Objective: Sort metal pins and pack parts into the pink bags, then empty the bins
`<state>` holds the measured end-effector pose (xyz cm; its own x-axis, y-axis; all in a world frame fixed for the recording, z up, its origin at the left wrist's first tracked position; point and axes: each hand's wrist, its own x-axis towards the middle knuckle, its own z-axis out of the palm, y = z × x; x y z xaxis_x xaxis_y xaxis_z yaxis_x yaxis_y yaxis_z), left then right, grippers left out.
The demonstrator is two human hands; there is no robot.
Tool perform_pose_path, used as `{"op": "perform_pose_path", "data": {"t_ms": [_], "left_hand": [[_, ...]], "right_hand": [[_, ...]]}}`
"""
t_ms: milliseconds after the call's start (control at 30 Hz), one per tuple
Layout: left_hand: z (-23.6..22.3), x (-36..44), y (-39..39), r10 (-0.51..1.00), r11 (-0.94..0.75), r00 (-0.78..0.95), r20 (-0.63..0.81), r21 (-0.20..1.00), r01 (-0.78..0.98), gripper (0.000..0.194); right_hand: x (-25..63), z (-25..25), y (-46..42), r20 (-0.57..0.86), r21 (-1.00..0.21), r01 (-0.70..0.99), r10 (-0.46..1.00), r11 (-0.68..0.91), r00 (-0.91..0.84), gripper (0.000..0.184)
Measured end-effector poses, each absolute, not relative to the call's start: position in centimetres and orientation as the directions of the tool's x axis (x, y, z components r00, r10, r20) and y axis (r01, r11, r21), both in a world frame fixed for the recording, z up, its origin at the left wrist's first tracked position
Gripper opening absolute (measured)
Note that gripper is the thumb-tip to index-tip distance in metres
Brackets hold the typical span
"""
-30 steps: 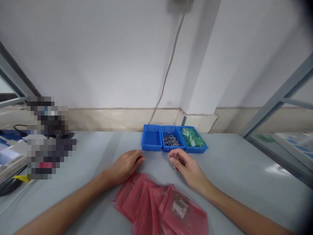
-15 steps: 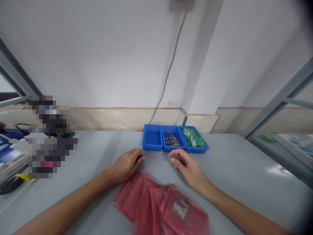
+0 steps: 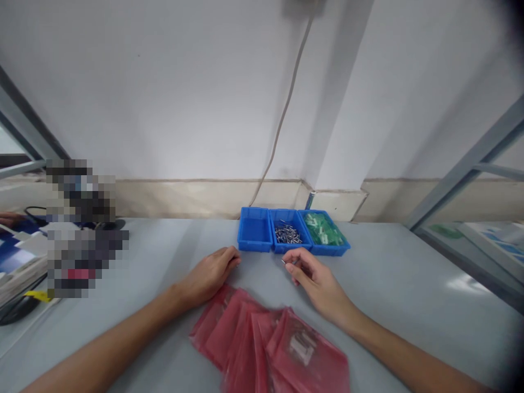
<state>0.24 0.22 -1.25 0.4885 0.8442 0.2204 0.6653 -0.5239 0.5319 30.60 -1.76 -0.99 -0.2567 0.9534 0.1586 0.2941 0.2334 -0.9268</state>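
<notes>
My left hand (image 3: 213, 274) rests closed on the table, its fingers curled; whatever they may hold is hidden. Its wrist lies just beyond a fan of pink plastic bags (image 3: 237, 333), the front-right one holding small white and metal pieces. My right hand (image 3: 313, 278) is closed, pinching between thumb and fingertips a small shiny metal piece that looks like a screw (image 3: 283, 261). This hand is just in front of the middle blue bin (image 3: 290, 249), which has a heap of small metal screws (image 3: 287, 233) in it.
Left of the middle bin stands an empty blue bin (image 3: 254, 229); right of it, a blue bin (image 3: 333, 251) with green bags (image 3: 325, 229). A wall (image 3: 196, 199) rises behind the table (image 3: 401, 278). Cables and white boxes lie at far left, near another person's hand (image 3: 11, 219).
My left fingers have curled in slightly. My right hand keeps its pinch in the same place. At the far left, another person's hand has come further into view.
</notes>
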Motion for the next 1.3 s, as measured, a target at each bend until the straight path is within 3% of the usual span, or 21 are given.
{"op": "perform_pose_path", "data": {"t_ms": [233, 433, 800, 1000, 1300], "left_hand": [[-1.1, 0.2, 0.2, 0.811, -0.574, 0.521, 0.265, 0.525, 0.628, 0.021], [-0.8, 0.2, -0.2, 0.855, -0.507, 0.458, 0.244, 0.578, 0.64, 0.022], [-1.3, 0.4, 0.1, 0.878, -0.478, 0.403, 0.259, 0.545, 0.689, 0.019], [-2.2, 0.2, 0.4, 0.862, -0.504, 0.422, 0.28, 0.554, 0.663, 0.028], [-1.5, 0.1, -0.1, 0.871, -0.479, 0.443, 0.212, 0.567, 0.67, 0.011]], "right_hand": [[30.6, -1.0, -1.8, 0.155, -0.93, 0.288, 0.954, 0.228, -0.256, 0.023], [30.6, -1.1, -1.7, 0.147, -0.933, 0.282, 0.954, 0.222, -0.263, 0.024], [30.6, -1.0, -1.8, 0.147, -0.933, 0.282, 0.953, 0.222, -0.264, 0.023], [30.7, -1.1, -1.8, 0.136, -0.931, 0.297, 0.956, 0.213, -0.261, 0.024], [30.6, -1.0, -1.8, 0.135, -0.93, 0.299, 0.955, 0.214, -0.266, 0.023]]}}
